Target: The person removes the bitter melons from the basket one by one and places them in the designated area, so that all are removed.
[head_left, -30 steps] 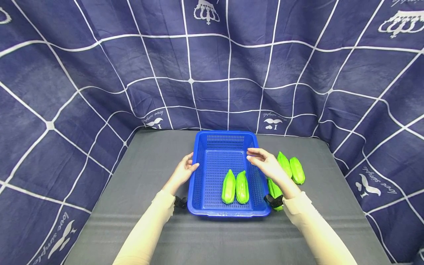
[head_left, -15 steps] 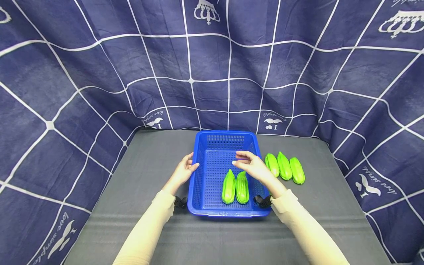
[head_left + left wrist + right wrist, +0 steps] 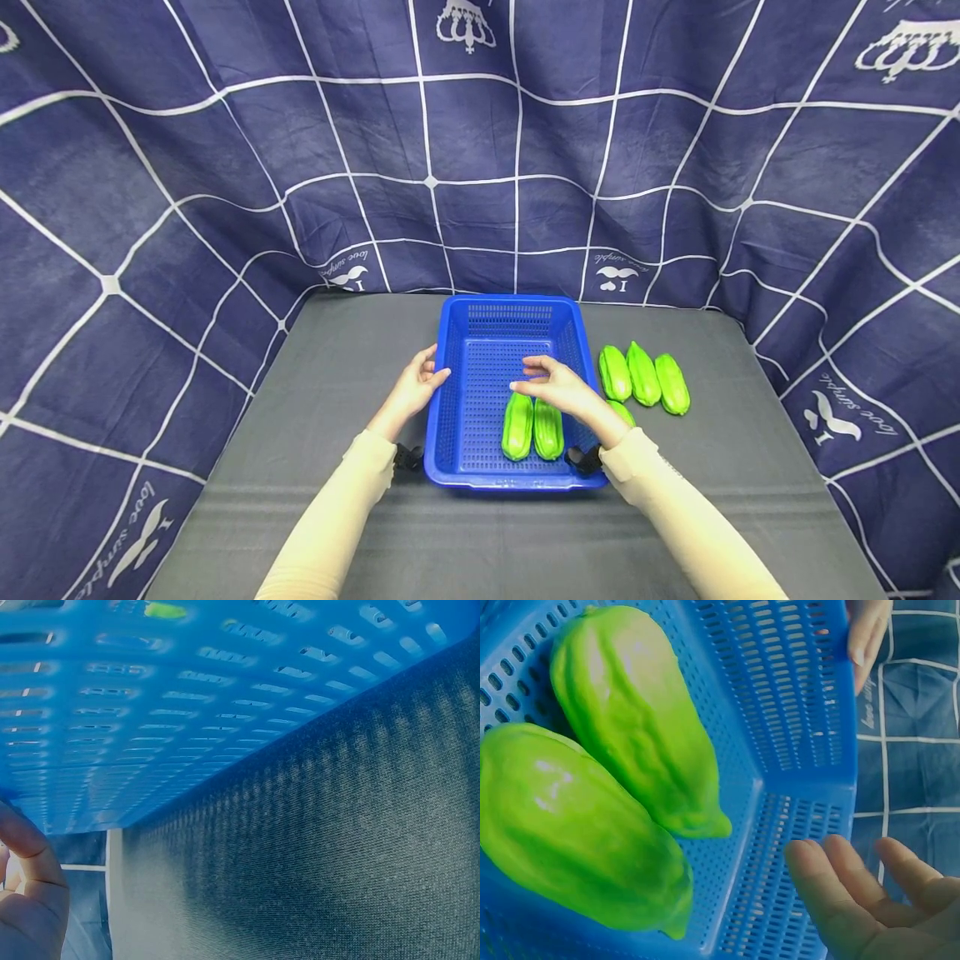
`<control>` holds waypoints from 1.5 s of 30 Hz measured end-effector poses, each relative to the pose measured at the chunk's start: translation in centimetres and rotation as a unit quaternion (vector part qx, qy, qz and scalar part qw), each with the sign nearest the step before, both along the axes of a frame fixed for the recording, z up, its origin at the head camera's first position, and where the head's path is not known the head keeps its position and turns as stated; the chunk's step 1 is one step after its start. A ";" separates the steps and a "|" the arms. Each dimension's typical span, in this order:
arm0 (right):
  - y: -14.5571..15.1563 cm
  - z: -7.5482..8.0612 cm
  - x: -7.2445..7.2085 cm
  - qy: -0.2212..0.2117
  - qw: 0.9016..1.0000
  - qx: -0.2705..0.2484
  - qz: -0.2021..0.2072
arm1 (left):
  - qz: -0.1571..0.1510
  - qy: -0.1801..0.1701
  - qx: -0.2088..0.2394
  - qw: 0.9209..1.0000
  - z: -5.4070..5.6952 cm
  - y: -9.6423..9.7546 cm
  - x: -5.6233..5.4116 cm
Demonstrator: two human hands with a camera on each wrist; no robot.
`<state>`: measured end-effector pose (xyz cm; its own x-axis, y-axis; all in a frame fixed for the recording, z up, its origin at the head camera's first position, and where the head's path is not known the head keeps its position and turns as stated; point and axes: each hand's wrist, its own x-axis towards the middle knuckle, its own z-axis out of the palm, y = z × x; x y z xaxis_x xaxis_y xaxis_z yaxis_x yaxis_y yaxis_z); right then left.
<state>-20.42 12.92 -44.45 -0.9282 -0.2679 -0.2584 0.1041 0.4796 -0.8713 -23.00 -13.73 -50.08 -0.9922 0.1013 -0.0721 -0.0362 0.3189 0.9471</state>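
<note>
A blue plastic basket (image 3: pixel 498 482) with slotted walls stands on the grey table. My left hand (image 3: pixel 412 388) grips its left rim, thumb over the edge; the left wrist view shows some fingers (image 3: pixel 34 874) by the outer wall. Two ridged green papayas (image 3: pixel 637 720) lie side by side on the basket floor, pointed ends toward the far wall. Above them is my right hand (image 3: pixel 557 387), fingers spread and holding nothing. In the head view it covers the papayas' tips. The right wrist view has its fingertips (image 3: pixel 806 859) over the basket's end wall.
Right of the basket, several more green papayas (image 3: pixel 642 375) lie on the grey cloth (image 3: pixel 750 467). One papaya (image 3: pixel 621 412) is partly hidden by my right forearm. A dark blue curtain (image 3: pixel 480 150) with white lines closes off the back and sides.
My right hand has moved left from the basket's right rim, then nearer to me over the two papayas inside. The left hand and the basket have stayed put.
</note>
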 end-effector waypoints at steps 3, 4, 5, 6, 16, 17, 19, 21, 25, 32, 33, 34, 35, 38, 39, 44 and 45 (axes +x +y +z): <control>-0.2 -0.4 0.0 -0.006 1.000 0.008 0.005 | -0.002 0.001 0.003 1.000 0.0 0.1 0.0; -0.3 -0.5 0.0 -0.007 1.000 0.010 0.006 | -0.003 0.001 0.001 1.000 0.0 0.1 0.0; -0.3 -0.7 0.0 -0.008 1.000 0.012 0.006 | -0.003 0.001 -0.001 1.000 0.0 0.1 0.0; -0.4 -0.7 0.0 -0.011 1.000 0.014 0.005 | -0.002 0.002 -0.001 1.000 0.0 0.1 0.0; -0.6 -1.4 -0.4 -0.032 0.998 0.051 -0.004 | 0.001 -0.003 -0.004 1.000 -0.2 0.2 0.0; -0.6 -1.4 -0.4 -0.033 0.998 0.055 -0.004 | 0.000 -0.003 -0.004 1.000 -0.3 0.2 0.0; -0.7 -1.7 -0.5 -0.036 0.997 0.062 -0.005 | -0.002 -0.002 -0.003 1.000 -0.3 0.1 0.0; -0.8 -1.9 -0.6 -0.033 0.997 0.072 -0.005 | -0.004 -0.003 0.000 1.000 -0.3 0.1 0.0; -0.9 -2.1 -0.5 -0.029 0.996 0.080 -0.005 | -0.005 0.000 0.002 1.000 -0.2 0.0 0.1; -1.4 -1.9 -0.4 -0.027 0.996 0.090 -0.004 | -0.001 0.005 0.000 1.000 -0.4 -0.1 -0.1; -1.4 -1.9 -0.4 -0.028 0.995 0.093 -0.004 | -0.002 0.006 -0.002 1.000 -0.4 -0.1 -0.1; -1.4 -1.9 -0.3 -0.026 0.995 0.097 -0.003 | -0.003 0.006 -0.003 1.000 -0.4 -0.1 -0.1; -1.5 -1.8 -0.3 -0.026 0.995 0.101 -0.001 | -0.002 0.005 -0.003 1.000 -0.4 -0.1 -0.2; -1.7 -1.8 -0.3 -0.023 0.993 0.112 0.007 | -0.001 0.004 -0.004 1.000 -0.4 -0.1 -0.2; -1.7 -1.8 -0.3 -0.023 0.993 0.115 0.010 | -0.001 0.004 -0.003 1.000 -0.4 -0.2 -0.2; -1.9 -2.2 -0.5 -0.010 0.989 0.149 0.025 | 0.002 0.000 -0.002 1.000 -0.2 -0.1 -0.2; -1.9 -2.3 -0.6 -0.005 0.987 0.158 0.030 | 0.002 -0.002 -0.002 1.000 -0.2 -0.1 -0.2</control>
